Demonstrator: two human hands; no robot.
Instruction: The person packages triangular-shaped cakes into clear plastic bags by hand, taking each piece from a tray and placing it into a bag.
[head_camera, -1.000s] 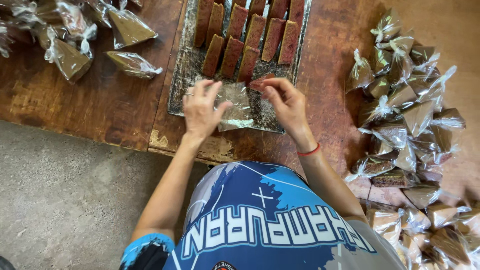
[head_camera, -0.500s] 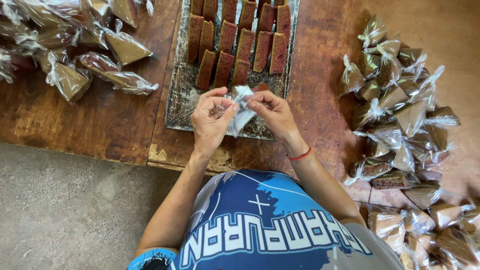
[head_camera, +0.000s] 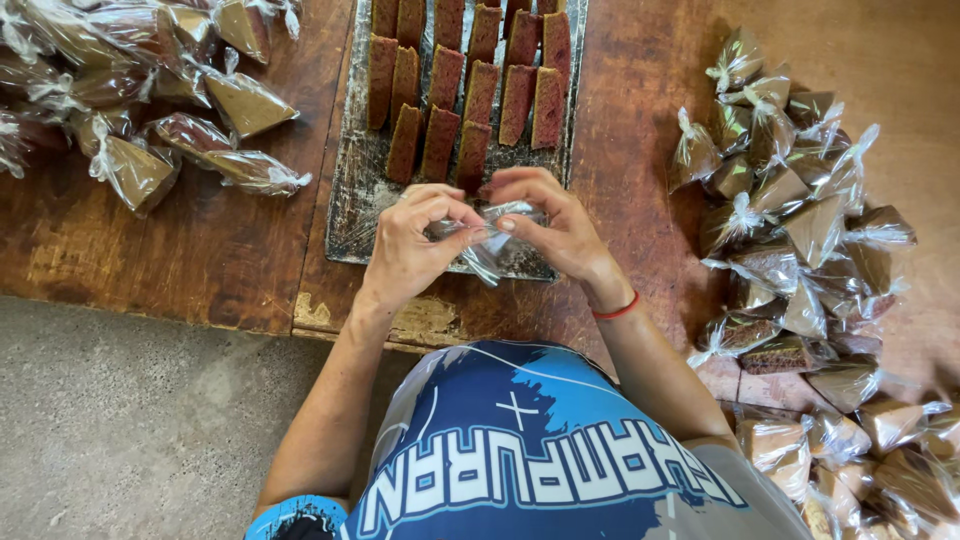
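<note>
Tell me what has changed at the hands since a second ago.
The left hand and right hand lifted the clear plastic bag off the metal tray and drew together, both now pinching it. The brown cake slices and the tied packets stayed put.

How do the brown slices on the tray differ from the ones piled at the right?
The tray slices are bare and lined in rows on the lined tray; the right pile is each sealed in a knotted clear bag, heaped loosely on the wooden table. Both are the same brown cake.
</note>
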